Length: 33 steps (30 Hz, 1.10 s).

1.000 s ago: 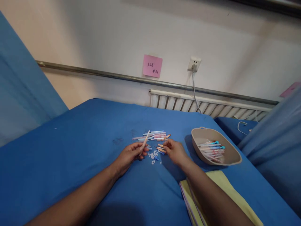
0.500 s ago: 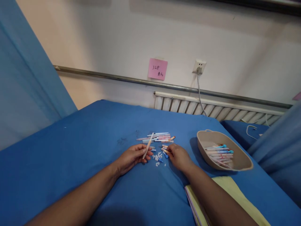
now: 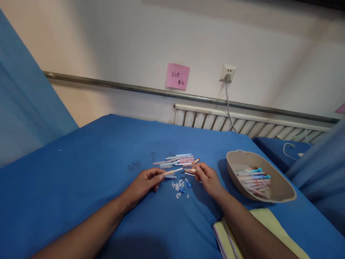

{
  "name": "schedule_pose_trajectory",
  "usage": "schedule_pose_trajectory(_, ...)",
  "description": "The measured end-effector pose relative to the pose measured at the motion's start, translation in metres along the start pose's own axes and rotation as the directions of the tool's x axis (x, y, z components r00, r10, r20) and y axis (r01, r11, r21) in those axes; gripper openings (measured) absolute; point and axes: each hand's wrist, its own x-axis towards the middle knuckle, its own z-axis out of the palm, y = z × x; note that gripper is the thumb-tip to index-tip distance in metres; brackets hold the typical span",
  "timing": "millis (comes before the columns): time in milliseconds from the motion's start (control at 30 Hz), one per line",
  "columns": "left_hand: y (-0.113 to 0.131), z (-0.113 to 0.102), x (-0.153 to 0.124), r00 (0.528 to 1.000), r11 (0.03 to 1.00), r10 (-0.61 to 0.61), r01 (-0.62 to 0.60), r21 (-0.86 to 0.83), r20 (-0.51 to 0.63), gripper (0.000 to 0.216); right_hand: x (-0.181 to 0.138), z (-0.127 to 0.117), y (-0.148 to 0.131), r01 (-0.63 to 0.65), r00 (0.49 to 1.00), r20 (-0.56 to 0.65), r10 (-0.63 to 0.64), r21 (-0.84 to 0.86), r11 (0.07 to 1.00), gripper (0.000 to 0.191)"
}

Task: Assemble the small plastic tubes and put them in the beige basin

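My left hand (image 3: 144, 181) rests on the blue cloth with its fingers closed on a pale pen barrel (image 3: 172, 172) that points right. My right hand (image 3: 208, 177) pinches a small orange pen piece (image 3: 190, 170) just off the barrel's tip. A row of loose pens (image 3: 179, 160) lies just beyond both hands. Small white and blue caps and bits (image 3: 180, 186) are scattered between my wrists.
A beige oval basket (image 3: 280, 192) at the right holds several assembled pens (image 3: 254, 176). A yellow notebook (image 3: 265, 223) lies under my right forearm. A radiator (image 3: 242, 120), a wall socket with cable (image 3: 227, 74) and a pink note (image 3: 177, 76) are behind the blue-covered table (image 3: 81, 172).
My left hand has tipped the pen barrel from upright-slanted to nearly level, pointing right. My right hand has lifted an orange piece from the cloth up to the barrel's tip.
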Motion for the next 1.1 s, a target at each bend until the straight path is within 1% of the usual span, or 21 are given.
schedule_pose_trajectory(100,-0.001,0.000,-0.001,1.000,0.999,0.001,-0.001,0.054,0.011,0.033,0.000,0.001,-0.001,-0.030,1.000,-0.006,0.030,0.062,0.998,0.033)
schedule_pose_trajectory(267,-0.001,0.003,-0.003,0.999,0.994,0.034,-0.037,0.106,0.034,0.033,-0.003,0.006,0.000,-0.010,1.000,0.008,0.010,0.010,1.000,0.032)
schedule_pose_trajectory(433,0.002,0.004,-0.009,0.999,0.992,0.019,-0.022,0.126,0.027,0.036,-0.005,0.011,0.000,0.013,1.000,0.005,-0.013,-0.031,0.999,0.033)
schedule_pose_trajectory(533,0.001,0.004,-0.011,0.999,0.989,0.032,-0.035,0.141,0.024,0.037,-0.006,0.013,-0.002,0.015,1.000,-0.007,-0.016,-0.026,1.000,0.034)
schedule_pose_trajectory(667,-0.001,0.006,-0.013,0.998,0.988,0.023,-0.030,0.154,0.051,0.037,-0.008,0.016,-0.006,0.021,1.000,0.010,-0.021,-0.002,1.000,0.035)
schedule_pose_trajectory(733,-0.001,0.009,-0.014,0.998,0.988,0.029,-0.038,0.149,0.058,0.036,-0.010,0.017,-0.007,0.042,0.999,0.030,-0.041,-0.040,0.998,0.034)
schedule_pose_trajectory(867,-0.002,0.014,-0.016,0.996,0.989,0.060,-0.068,0.128,0.065,0.032,-0.014,0.020,-0.011,0.114,0.993,0.062,-0.105,-0.168,0.979,0.026)
schedule_pose_trajectory(1000,-0.001,0.016,-0.016,0.997,0.995,0.063,-0.065,0.076,0.035,0.026,-0.016,0.021,-0.015,0.130,0.990,0.085,-0.114,-0.204,0.970,0.019)
schedule_pose_trajectory(1100,0.000,0.015,-0.016,0.999,0.998,0.032,-0.034,0.052,0.039,0.028,-0.017,0.022,-0.018,0.163,0.984,0.113,-0.140,-0.231,0.959,0.015)
